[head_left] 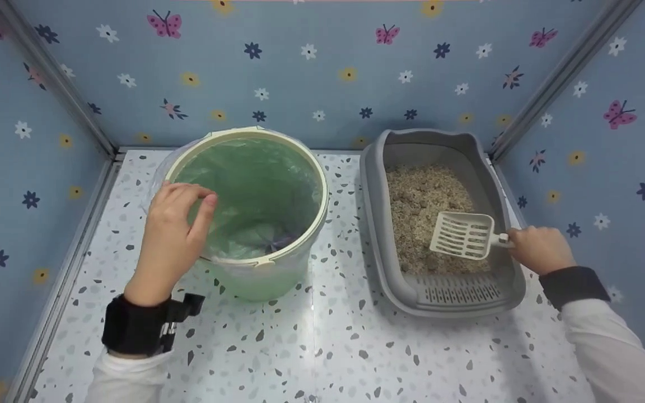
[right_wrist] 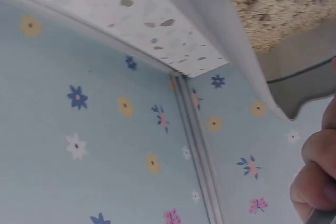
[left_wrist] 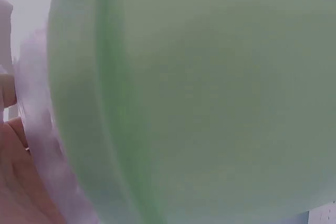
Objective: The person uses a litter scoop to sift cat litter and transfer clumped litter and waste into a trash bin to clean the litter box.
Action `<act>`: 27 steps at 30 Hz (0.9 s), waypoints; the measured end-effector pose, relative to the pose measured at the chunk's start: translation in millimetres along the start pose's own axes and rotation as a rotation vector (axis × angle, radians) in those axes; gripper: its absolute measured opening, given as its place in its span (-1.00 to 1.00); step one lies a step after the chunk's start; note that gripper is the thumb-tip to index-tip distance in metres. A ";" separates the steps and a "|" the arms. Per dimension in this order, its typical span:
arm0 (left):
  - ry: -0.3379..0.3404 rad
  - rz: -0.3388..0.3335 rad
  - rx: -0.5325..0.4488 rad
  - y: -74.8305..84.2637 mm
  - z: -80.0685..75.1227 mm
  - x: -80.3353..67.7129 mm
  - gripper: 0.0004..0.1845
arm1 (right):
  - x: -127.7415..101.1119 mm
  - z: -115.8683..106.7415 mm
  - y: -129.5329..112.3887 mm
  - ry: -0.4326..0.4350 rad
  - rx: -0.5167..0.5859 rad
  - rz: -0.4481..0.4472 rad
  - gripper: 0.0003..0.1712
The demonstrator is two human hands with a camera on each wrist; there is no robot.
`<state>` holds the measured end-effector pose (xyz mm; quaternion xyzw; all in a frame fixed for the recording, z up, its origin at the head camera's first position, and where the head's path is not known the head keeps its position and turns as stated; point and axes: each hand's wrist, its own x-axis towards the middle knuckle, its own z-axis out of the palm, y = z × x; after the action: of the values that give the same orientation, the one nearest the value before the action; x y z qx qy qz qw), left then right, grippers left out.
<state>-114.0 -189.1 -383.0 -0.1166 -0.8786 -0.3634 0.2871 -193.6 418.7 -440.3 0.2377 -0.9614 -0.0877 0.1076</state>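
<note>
In the head view my right hand [head_left: 541,249] grips the handle of a cream slotted litter scoop [head_left: 462,235], its head held over the grey litter box [head_left: 375,224]. Tan litter [head_left: 429,190] with darker clumps covers the box's floor. Only part of the right hand's curled fingers [right_wrist: 317,156] shows in the right wrist view. At the left rim of a green bin [head_left: 266,280] hovers my left hand [head_left: 171,235], fingers loosely bent, thumb near the index fingertip. A clear plastic liner [head_left: 244,168] covers the bin's inside; something purple [head_left: 282,240] lies at its bottom.
White speckled floor [head_left: 322,347] runs between and in front of bin and box. Blue flowered walls [head_left: 322,73] close off the back and both sides. The box stands close to the right wall, and its low slotted step [head_left: 459,289] faces me.
</note>
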 end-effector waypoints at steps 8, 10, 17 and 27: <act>-0.026 -0.249 0.051 -5.0 -0.9 8.1 -0.62 | 2.2 9.5 18.5 0.019 -0.046 -0.068 -0.75; -0.022 -0.313 0.069 -6.6 -1.8 7.5 -0.62 | 3.6 11.3 22.4 0.022 -0.052 -0.079 -0.74; -0.064 -0.481 0.078 -17.0 -2.8 2.4 -0.36 | 4.8 19.8 29.8 0.008 -0.089 -0.136 -0.76; -0.108 -0.676 -0.122 -27.5 2.5 -6.8 -0.20 | 2.4 31.9 28.9 0.026 -0.127 -0.190 -0.84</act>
<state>-121.0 -206.8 -404.2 0.1449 -0.8581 -0.4831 0.0960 -216.2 446.5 -464.2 0.3218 -0.9255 -0.1550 0.1259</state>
